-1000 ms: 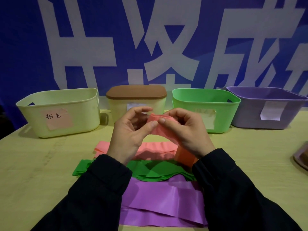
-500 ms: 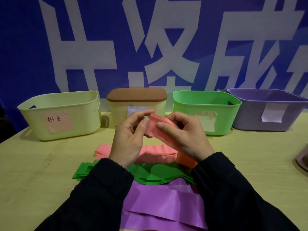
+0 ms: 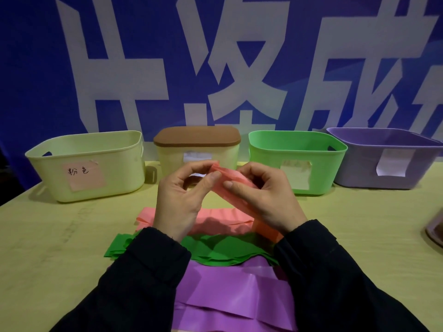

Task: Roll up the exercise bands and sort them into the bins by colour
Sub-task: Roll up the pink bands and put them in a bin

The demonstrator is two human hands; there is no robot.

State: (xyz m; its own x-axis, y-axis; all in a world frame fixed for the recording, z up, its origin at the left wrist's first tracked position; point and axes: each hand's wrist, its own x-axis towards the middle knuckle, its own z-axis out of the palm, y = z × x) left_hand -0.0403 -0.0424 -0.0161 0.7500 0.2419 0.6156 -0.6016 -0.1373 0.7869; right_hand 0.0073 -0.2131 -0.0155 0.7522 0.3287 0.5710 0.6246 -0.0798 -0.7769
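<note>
1. Head view, the grip: the left hand (image 3: 178, 200) and the right hand (image 3: 261, 197) both pinch 1 end of the pink band (image 3: 230, 182), raised above the table (image 3: 48, 248), thumbs on the near face and fingertips curled behind. The rest of that band trails down under the right palm to the pleated pink stretch lying flat.
2. Head view, doing the step well: the roll looks barely begun. I would keep the first turn tight and the side edges level, feeding slack up with the right hand so the coil does not cone.
3. Head view, what waits: the green band (image 3: 215, 250) lies just nearer than the pink one and overlaps the purple band (image 3: 227, 293), nearest of all. Lifting the pink tail could drag the green.
4. Head view, room and edges: 4 bins stand along the far side. The cream bin (image 3: 91, 171) with a pink label sits far left, with bare table in front, so the path there looks open. The lidded bin (image 3: 196, 149), green bin (image 3: 297, 161) and purple bin (image 3: 383, 159) stand just behind the hands.
</note>
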